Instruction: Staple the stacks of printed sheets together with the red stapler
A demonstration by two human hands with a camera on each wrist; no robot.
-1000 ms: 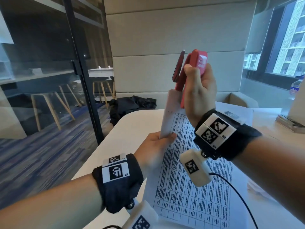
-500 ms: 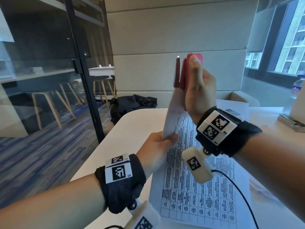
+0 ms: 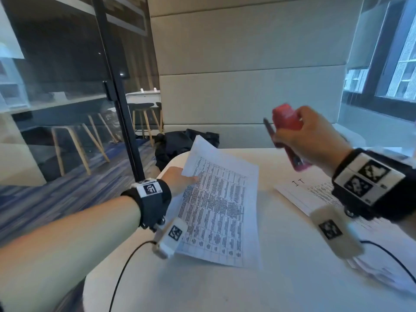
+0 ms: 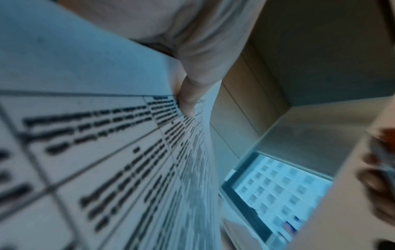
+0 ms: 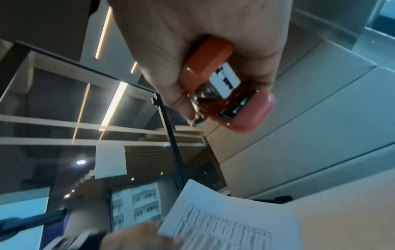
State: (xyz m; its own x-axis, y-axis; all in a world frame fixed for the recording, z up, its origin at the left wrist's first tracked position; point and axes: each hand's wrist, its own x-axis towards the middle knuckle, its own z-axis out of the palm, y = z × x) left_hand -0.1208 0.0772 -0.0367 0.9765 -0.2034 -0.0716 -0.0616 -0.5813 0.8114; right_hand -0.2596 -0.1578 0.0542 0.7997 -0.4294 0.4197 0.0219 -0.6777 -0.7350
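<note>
My right hand [image 3: 308, 136] grips the red stapler [image 3: 287, 122] in the air over the table's right side, well clear of the paper; up close, the stapler [image 5: 215, 84] sits in the curled fingers [image 5: 177, 94]. My left hand [image 3: 180, 179] pinches the left edge of a stack of printed table sheets [image 3: 222, 203] near its top corner, thumb [image 4: 190, 94] on top of the sheets [image 4: 107, 152]. The stack lies low over the white table [image 3: 281, 278], its top left corner lifted.
More printed sheets [image 3: 304, 194] lie under my right wrist at the table's right. A black bag [image 3: 177, 143] sits beyond the far edge by the padded bench back [image 3: 247, 97]. A glass wall with a dark frame [image 3: 119, 97] stands at left.
My right hand pulled the stapler off the stack's top corner and swung it down to the right. My left hand lowered the sheets from upright to nearly flat on the table.
</note>
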